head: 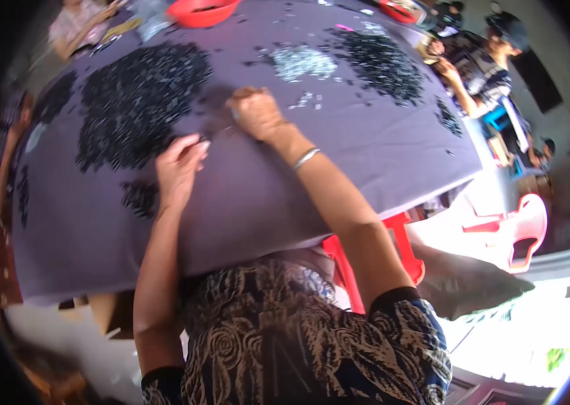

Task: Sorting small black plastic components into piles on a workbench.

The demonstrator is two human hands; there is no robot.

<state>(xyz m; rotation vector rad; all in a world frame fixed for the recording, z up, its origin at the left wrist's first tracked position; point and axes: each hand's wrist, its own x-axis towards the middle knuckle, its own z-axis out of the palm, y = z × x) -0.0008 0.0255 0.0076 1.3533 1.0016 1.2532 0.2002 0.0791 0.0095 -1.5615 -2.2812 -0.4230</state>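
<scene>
My left hand [179, 172] is raised over the table beside the large heap of small black pieces [143, 101]. Its thumb and fingers are pinched together, with a small dark piece [202, 137] at the tips. My right hand [257, 114], a bangle on its wrist, is curled above the cloth between that heap and a pile of small clear pieces [304, 63]. Its fingertips are hidden, so what it may hold does not show. A smaller cluster of black pieces [141, 198] lies just left of my left wrist.
A purple-grey tablecloth [254, 202] covers the table. Another black heap [381, 66] lies at right, with a few clear bits [308, 100] nearer me. A red basin [204, 11] stands at the far edge. People sit around the table; a red plastic chair [528, 228] is at right.
</scene>
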